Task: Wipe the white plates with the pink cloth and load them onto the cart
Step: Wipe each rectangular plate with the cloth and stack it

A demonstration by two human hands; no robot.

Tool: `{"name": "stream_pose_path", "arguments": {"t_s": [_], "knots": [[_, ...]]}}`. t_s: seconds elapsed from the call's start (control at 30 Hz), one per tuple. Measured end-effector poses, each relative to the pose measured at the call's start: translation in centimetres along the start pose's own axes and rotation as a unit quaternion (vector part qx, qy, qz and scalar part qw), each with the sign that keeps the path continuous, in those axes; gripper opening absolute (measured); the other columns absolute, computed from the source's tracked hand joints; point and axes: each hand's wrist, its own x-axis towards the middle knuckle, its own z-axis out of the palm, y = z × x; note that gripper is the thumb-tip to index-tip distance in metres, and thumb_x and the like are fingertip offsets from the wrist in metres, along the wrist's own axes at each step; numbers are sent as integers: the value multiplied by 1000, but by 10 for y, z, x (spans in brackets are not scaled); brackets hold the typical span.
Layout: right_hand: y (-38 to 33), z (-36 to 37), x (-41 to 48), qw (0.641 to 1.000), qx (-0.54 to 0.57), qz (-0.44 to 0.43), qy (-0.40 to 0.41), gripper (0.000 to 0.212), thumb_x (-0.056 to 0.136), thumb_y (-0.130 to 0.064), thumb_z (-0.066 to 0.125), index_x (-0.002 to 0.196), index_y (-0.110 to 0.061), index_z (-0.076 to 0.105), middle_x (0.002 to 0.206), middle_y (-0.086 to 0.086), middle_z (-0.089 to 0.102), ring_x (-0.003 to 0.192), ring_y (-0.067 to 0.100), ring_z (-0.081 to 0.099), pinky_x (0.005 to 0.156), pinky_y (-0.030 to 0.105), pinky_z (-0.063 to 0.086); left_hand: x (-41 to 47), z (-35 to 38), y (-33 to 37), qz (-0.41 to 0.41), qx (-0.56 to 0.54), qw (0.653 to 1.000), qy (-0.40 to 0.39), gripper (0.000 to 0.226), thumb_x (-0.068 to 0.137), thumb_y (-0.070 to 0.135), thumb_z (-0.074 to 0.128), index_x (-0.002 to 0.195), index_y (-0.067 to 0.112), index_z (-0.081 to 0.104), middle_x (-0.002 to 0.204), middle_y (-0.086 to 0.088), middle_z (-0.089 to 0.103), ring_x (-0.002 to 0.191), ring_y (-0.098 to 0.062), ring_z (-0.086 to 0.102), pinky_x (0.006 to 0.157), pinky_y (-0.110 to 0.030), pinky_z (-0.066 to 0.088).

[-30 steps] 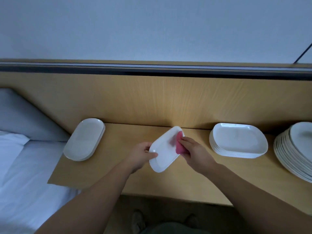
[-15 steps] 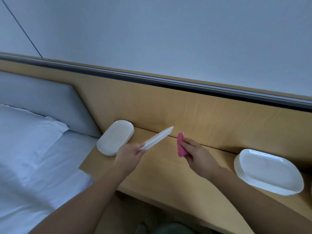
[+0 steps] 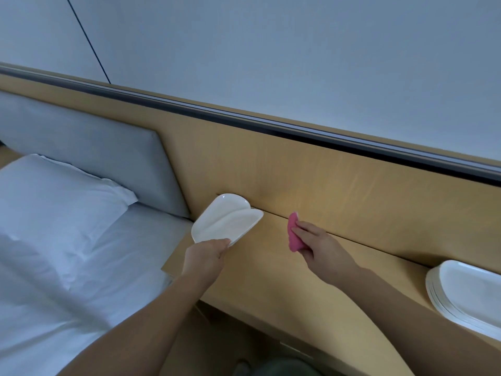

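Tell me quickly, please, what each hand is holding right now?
Left hand: gripping a white plate by its near edge.
Right hand: pinching the pink cloth.

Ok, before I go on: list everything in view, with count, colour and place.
shelf: one, light wood, centre to right
left plate stack: one, white, shelf's left end, mostly hidden
held plate: one, white, over that stack
right plate stack: one, white, shelf's right end, cut by frame
pink cloth: one, pink, above shelf
bed: one, white sheet, left of shelf
pillow: one, white, on bed
headboard: one, grey, behind pillow
left hand: one, grips held plate's near rim
right hand: one, holds pink cloth
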Motion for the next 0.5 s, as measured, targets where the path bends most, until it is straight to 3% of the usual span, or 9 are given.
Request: {"name": "stream_pose_path", "arguments": {"t_s": [0.3, 0.5], "knots": [[-25, 23, 27, 1000, -4, 19, -14, 51, 96, -10, 55, 145, -15, 42, 155, -1, 31, 142, 15, 29, 108, 11, 14, 22, 7, -27, -3, 56, 994, -92, 41, 103, 21, 32, 141, 28, 45, 140, 1, 51, 127, -24, 47, 104, -31, 40], [-29, 30, 35, 999, -17, 38, -28, 51, 96, -12, 54, 145, -16, 41, 155, -1, 30, 142, 16, 30, 108, 12, 16, 45, 27, -40, 32, 91, 982, -162, 37, 100, 15, 35, 132, 22, 52, 128, -2, 57, 116, -23, 54, 93, -34, 47]]}}
